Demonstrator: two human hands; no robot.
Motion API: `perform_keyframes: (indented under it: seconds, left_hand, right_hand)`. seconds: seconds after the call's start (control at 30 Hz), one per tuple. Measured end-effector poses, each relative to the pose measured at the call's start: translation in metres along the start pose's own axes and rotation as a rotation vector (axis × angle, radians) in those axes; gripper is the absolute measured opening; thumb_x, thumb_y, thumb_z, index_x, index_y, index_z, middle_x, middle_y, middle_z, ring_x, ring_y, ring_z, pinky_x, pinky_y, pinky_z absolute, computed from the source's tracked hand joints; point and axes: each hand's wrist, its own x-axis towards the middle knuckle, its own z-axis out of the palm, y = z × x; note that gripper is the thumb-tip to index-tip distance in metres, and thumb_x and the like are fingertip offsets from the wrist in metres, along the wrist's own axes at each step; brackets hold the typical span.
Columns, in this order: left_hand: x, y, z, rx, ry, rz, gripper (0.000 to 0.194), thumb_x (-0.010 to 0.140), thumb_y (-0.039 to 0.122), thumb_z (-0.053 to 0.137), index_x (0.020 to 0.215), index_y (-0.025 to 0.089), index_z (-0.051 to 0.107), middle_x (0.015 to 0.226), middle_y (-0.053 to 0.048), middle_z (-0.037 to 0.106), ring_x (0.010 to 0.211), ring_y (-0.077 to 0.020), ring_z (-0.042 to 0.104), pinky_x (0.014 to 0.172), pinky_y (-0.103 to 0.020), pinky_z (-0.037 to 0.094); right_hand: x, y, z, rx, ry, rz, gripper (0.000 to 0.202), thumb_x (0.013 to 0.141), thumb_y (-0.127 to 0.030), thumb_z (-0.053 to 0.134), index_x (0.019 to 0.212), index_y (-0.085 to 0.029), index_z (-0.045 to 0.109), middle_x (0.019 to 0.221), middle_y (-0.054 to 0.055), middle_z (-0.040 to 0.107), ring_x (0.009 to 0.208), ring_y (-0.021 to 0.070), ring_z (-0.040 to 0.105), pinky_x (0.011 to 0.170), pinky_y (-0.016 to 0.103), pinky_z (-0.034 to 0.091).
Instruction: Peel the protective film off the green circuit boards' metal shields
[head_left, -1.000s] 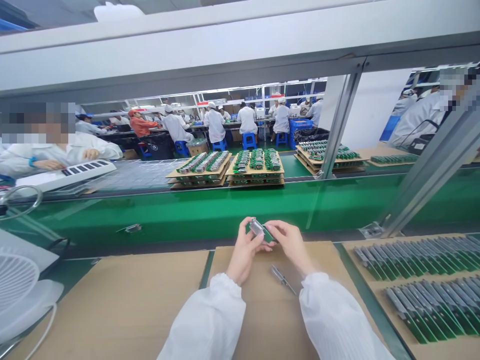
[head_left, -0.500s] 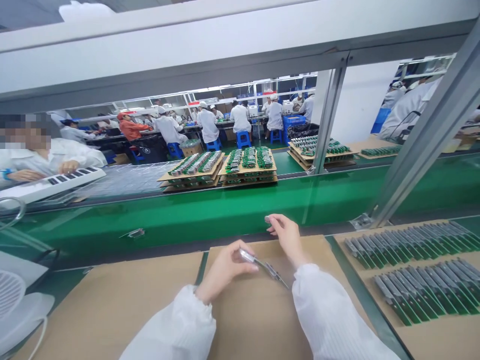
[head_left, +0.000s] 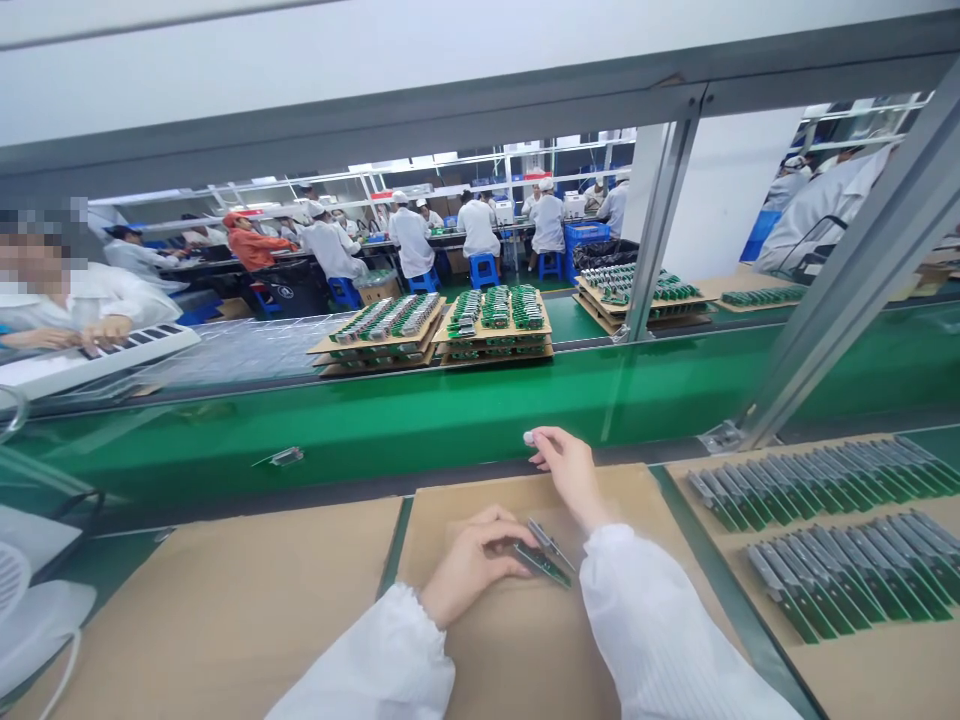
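Note:
My left hand [head_left: 480, 555] is closed on one end of a green circuit board [head_left: 546, 568], low over the middle cardboard sheet [head_left: 517, 650]. Right beside that board is a second circuit board [head_left: 550, 541] with a grey metal part; whether the two touch I cannot tell. Farther forward, my right hand [head_left: 571, 472] pinches a small, round, whitish piece [head_left: 529, 438] between thumb and finger, above the near edge of the green belt [head_left: 420, 420]. Its other fingers are curled in.
Rows of upright boards [head_left: 847, 575] fill a cardboard sheet on the right. One loose board [head_left: 286, 457] lies on the belt at left. Beyond it are stacked board trays [head_left: 495, 335]. A metal post [head_left: 862, 230] slants at right; a white fan [head_left: 37, 600] stands at left. Co-workers sit across.
My left hand has moved right and down with its circuit board, bringing it beside the second board. My right hand stays nearly in place, and the small piece now shows a paler face.

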Motion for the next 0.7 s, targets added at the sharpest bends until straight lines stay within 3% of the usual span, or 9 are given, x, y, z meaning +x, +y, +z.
perform_keyframes:
  seconds: [0.17,0.4,0.6,0.7]
  left_hand:
    - [0.0009,-0.0056,0.0021,0.021,0.094,0.036,0.019,0.061,0.024,0.082,0.076,0.022,0.071,0.073,0.001,0.058,0.063,-0.0135,0.045,0.06,-0.025,0.033]
    - [0.0036,-0.0088,0.0,0.02,0.13,0.054,0.016,0.063,0.029,0.081,0.075,0.022,0.073,0.077,-0.001,0.061,0.06,-0.0129,0.044,0.057,-0.026,0.032]
    - [0.0006,-0.0041,0.0031,-0.021,0.164,0.04,0.02,0.058,0.026,0.084,0.074,0.021,0.073,0.07,0.0,0.061,0.057,-0.0118,0.045,0.055,-0.025,0.035]
    - [0.001,-0.0058,-0.0006,-0.031,0.224,0.02,0.026,0.055,0.026,0.085,0.077,0.019,0.073,0.072,-0.002,0.065,0.06,-0.0137,0.052,0.057,-0.026,0.042]
  right_hand:
    - [-0.0007,0.0011,0.0008,-0.014,-0.016,0.0,0.029,0.08,-0.039,0.053,0.086,-0.017,0.071,0.081,0.007,0.074,0.058,0.0166,0.067,0.052,0.026,0.052]
    - [-0.0033,0.0008,0.004,-0.027,-0.037,-0.006,0.027,0.08,-0.037,0.054,0.085,-0.017,0.071,0.082,0.006,0.075,0.058,0.0166,0.067,0.055,0.027,0.053]
    - [-0.0039,-0.0023,0.003,-0.035,-0.057,0.011,0.027,0.078,-0.039,0.055,0.084,-0.018,0.071,0.081,0.006,0.075,0.057,0.0177,0.068,0.054,0.028,0.053]
    - [-0.0054,-0.0056,0.0001,-0.025,-0.068,0.025,0.03,0.076,-0.043,0.058,0.083,-0.017,0.071,0.08,0.007,0.075,0.058,0.0187,0.068,0.055,0.029,0.053]
